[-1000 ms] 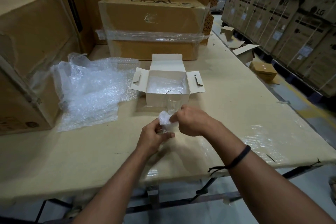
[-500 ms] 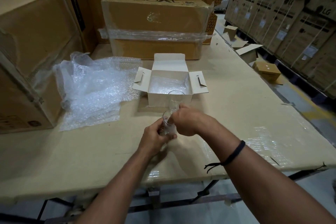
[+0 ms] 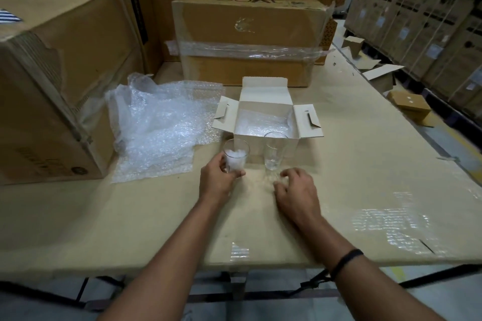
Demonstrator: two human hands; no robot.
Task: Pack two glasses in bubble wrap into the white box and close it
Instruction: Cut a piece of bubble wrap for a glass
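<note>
The white box (image 3: pixel 266 144) stands open in the middle of the table, its flaps spread, with bubble wrap lining its inside. Two clear glasses stand upright in front of it. My left hand (image 3: pixel 217 181) grips the left glass (image 3: pixel 236 155), which has white stuffing inside it. The right glass (image 3: pixel 273 151) looks empty and stands free. My right hand (image 3: pixel 294 189) hovers just in front of it, fingers spread, holding nothing. A loose heap of bubble wrap (image 3: pixel 159 125) lies to the left of the box.
A large brown carton (image 3: pixel 47 81) stands at the left and a taped carton (image 3: pixel 250 36) behind the white box. The table's (image 3: pixel 365 177) right edge drops to an aisle with small cartons (image 3: pixel 408 105) and stacked boxes.
Both hands held one glass together near the table's front. Now the stuffed glass stands to the left in my left hand, and my right hand has let go and moved right.
</note>
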